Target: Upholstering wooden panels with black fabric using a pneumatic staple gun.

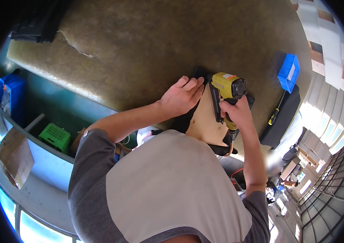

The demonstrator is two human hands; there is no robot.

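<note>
My right hand [236, 113] grips the handle of a yellow and black pneumatic staple gun [228, 87], whose nose points down onto a light wooden board [206, 121]. Black fabric [184, 119] wraps the board's edges. My left hand [182, 95] lies flat with fingers together, pressing the black fabric down against the board just left of the gun. An orange hose [232, 148] runs down from the gun's handle. The work lies on a large brown felt-covered table [159, 44].
A blue plastic bin [288, 72] sits at the table's right edge, with a yellow-handled screwdriver [276, 111] on a black pad [281, 119] near it. Black sheets [38, 28] lie at the far left corner. Left of the table stand a green crate [55, 137], a blue crate [11, 95] and cardboard [14, 156].
</note>
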